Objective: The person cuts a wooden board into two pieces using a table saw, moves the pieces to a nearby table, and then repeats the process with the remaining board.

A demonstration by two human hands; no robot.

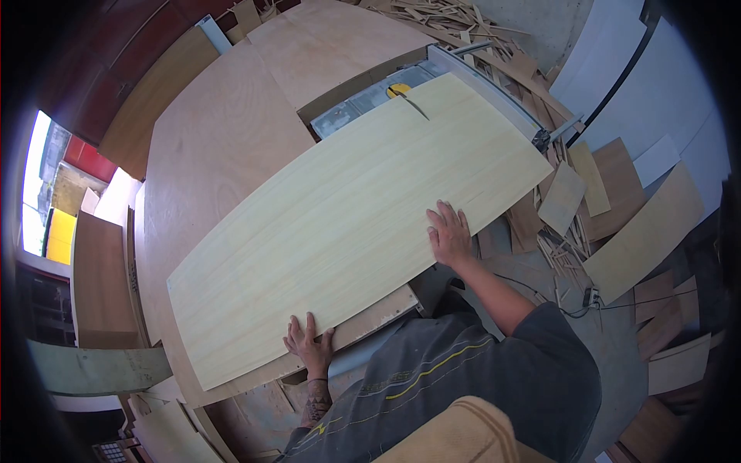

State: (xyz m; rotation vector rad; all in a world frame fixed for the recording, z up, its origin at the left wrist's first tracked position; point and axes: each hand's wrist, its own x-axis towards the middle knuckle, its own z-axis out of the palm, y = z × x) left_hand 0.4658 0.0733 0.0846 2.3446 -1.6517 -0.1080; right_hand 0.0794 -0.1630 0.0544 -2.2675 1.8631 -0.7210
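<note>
A long pale wood panel [347,224] lies flat across a table saw and its wooden worktable. My left hand [310,345] rests on the panel's near edge toward the left, its fingers apart. Farther right, my right hand [450,235] lies on the near edge with spread fingers. At the far edge, the saw blade [417,106] stands in a slit in the panel, beside a yellow piece [398,90]. The metal fence [494,92] runs along the panel's right end. Part of the metal saw top [363,104] shows beyond the panel.
The plywood worktable [224,154] extends to the left and back. Thin wood strips [463,23] are heaped behind the fence, and offcuts [562,198] lie at the right. A power cable [633,305] crosses the floor. Boards [108,270] stand at the left.
</note>
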